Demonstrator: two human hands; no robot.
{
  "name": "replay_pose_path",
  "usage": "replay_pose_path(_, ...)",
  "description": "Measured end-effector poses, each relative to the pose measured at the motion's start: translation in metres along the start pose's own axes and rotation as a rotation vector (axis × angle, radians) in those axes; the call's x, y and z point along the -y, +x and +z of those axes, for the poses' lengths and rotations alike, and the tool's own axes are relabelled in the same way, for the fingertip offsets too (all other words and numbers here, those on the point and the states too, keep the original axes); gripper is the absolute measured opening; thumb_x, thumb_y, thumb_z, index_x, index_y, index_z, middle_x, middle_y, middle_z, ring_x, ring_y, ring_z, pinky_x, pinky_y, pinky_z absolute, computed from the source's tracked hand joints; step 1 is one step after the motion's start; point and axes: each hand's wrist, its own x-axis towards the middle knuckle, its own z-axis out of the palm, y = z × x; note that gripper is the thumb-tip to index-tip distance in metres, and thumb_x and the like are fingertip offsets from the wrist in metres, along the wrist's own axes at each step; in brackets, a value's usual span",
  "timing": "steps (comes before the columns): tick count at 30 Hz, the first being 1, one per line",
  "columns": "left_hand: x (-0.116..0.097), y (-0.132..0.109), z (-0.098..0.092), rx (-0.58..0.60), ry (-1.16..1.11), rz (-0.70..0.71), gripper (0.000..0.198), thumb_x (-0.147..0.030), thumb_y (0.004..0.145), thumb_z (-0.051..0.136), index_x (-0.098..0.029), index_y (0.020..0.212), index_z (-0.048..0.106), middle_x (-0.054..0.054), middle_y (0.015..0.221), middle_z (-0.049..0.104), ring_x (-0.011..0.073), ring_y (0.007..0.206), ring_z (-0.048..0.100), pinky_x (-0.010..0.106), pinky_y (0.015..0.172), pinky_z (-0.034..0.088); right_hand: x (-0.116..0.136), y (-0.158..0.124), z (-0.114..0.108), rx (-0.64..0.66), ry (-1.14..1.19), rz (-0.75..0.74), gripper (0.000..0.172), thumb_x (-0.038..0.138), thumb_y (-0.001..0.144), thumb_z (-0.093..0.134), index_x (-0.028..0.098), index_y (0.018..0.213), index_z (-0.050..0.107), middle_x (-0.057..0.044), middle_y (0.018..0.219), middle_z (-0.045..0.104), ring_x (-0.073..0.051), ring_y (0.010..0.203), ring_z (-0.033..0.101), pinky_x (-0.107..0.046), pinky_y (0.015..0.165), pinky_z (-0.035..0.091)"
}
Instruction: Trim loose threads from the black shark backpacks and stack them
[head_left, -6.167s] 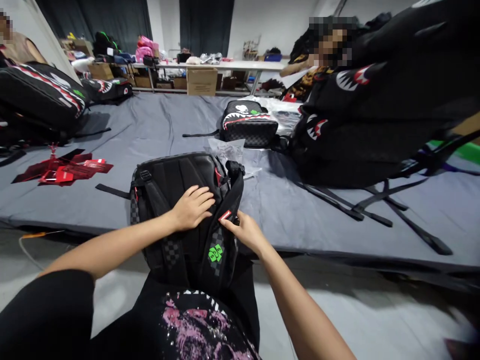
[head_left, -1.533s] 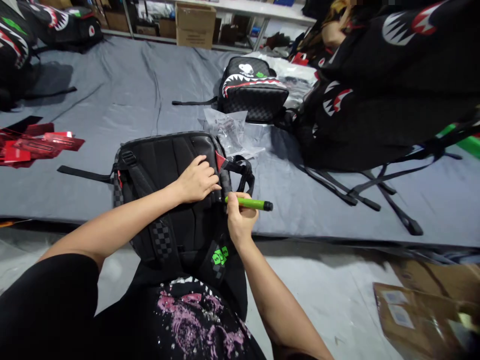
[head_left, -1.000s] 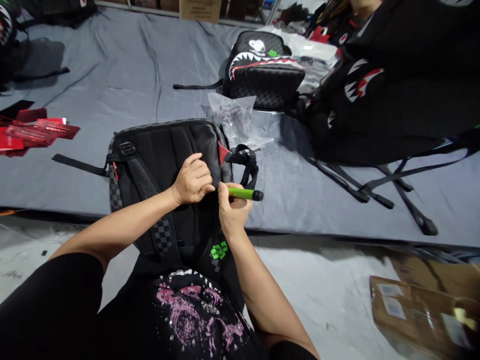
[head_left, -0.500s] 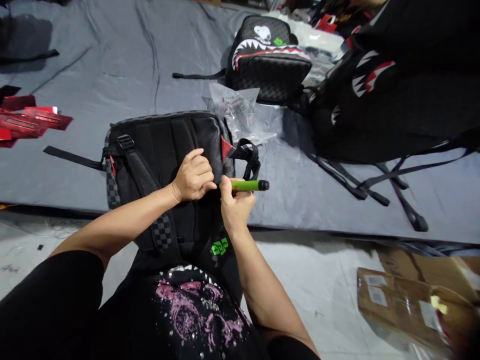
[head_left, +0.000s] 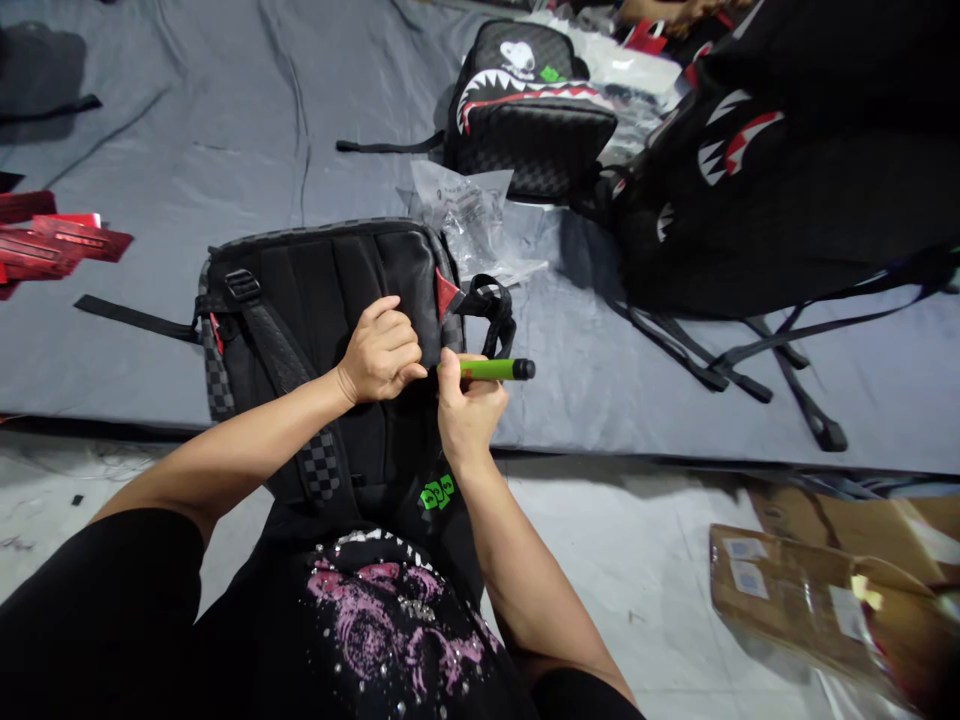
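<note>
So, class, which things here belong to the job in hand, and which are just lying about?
In the job:
nearest backpack, straps facing up
left hand, over it
green pen-like tool, held in the right hand

Apparently just lying about:
clear plastic packaging
shark-mouth backpack, behind
red tags, far left
cardboard box, lower right

Passage upper left over grey cloth (head_left: 217,160); strap (head_left: 504,322), plastic bag (head_left: 474,222) obstruct right.

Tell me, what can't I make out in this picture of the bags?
All in the head view:
Green pen: tip lost between left hand and right hand.
Backpack: front hidden behind its own back panel.
Red tags: cut off by the left edge.
Plastic bag: print too small to read.
</note>
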Motion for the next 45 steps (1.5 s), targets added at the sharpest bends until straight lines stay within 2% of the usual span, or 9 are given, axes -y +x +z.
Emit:
replay_pose_path(5,-0.0001,-0.001,0.0,0.036,0.0,-0.014,0.057,-0.051,0.1,0.02,-0.023,0.066,0.057,0.001,0.068,0.058,0.019,0.077,0.054,0.048,0.105,0.039,0.001,-0.0008,0.0003,0.018,0.017,-0.003,0.034,0.045,0.091,0.058,0.016,0.075,0.064,-0.002,0.061,0.063,-0.017,0.054,0.06,-0.028,0.055,0.043)
replay_pose_path(14,-0.0009,0.0021,-0.001,-0.04,-0.018,0.027,0.05,-0.047,0.1,0.026,-0.022,0.068,0.054,0.0,0.068,0.057,0.0172,0.077,0.054,0.045,0.103,0.04,0.0007,0.0,-0.0015,0.018,0.036,0.009,0.033,0.044,0.092,0.057,0.016,0.076,0.064,-0.002,0.064,0.065,-0.016,0.055,0.061,-0.028,0.056,0.044)
replay_pose_path(18,-0.0006,0.001,-0.0007,-0.017,-0.004,0.012,0.051,-0.049,0.1,0.024,-0.023,0.068,0.054,0.0,0.068,0.058,0.0176,0.077,0.054,0.045,0.103,0.04,0.0003,0.0012,-0.0016,0.064,-0.026,-0.009,0.034,0.046,0.091,0.057,0.016,0.077,0.065,-0.002,0.061,0.063,-0.017,0.053,0.059,-0.028,0.055,0.043)
replay_pose_path(27,-0.0001,-0.0005,0.0007,0.002,0.026,0.004,0.054,-0.05,0.1,0.021,-0.023,0.068,0.055,0.0,0.069,0.058,0.0167,0.078,0.055,0.043,0.105,0.04,-0.0006,0.0001,-0.0025,0.031,-0.038,-0.005,0.036,0.046,0.092,0.055,0.016,0.076,0.065,-0.003,0.064,0.065,-0.017,0.055,0.061,-0.028,0.056,0.045)
replay_pose_path(31,-0.0002,0.0003,0.0003,-0.042,-0.009,0.024,0.049,-0.047,0.1,0.027,-0.021,0.069,0.055,0.0,0.07,0.058,0.0159,0.078,0.054,0.043,0.104,0.04,-0.0021,-0.0009,-0.0025,0.049,0.026,0.002,0.034,0.045,0.092,0.056,0.016,0.078,0.064,-0.003,0.067,0.066,-0.016,0.055,0.061,-0.027,0.056,0.046)
replay_pose_path(36,-0.0002,-0.0003,-0.0002,-0.012,-0.011,0.006,0.052,-0.049,0.1,0.024,-0.022,0.069,0.055,0.0,0.07,0.058,0.0162,0.079,0.054,0.043,0.105,0.038,-0.0031,-0.0019,-0.0037,0.042,0.019,0.009,0.034,0.046,0.092,0.056,0.016,0.079,0.065,-0.003,0.07,0.067,-0.016,0.058,0.063,-0.028,0.059,0.048)
replay_pose_path(45,-0.0011,-0.0002,-0.0007,-0.024,-0.015,0.009,0.051,-0.049,0.1,0.025,-0.022,0.068,0.055,0.0,0.07,0.059,0.0162,0.078,0.053,0.043,0.105,0.039,-0.0005,-0.0009,-0.004,0.066,0.052,-0.004,0.029,0.041,0.092,0.059,0.015,0.079,0.065,-0.004,0.071,0.068,-0.017,0.06,0.064,-0.028,0.06,0.048)
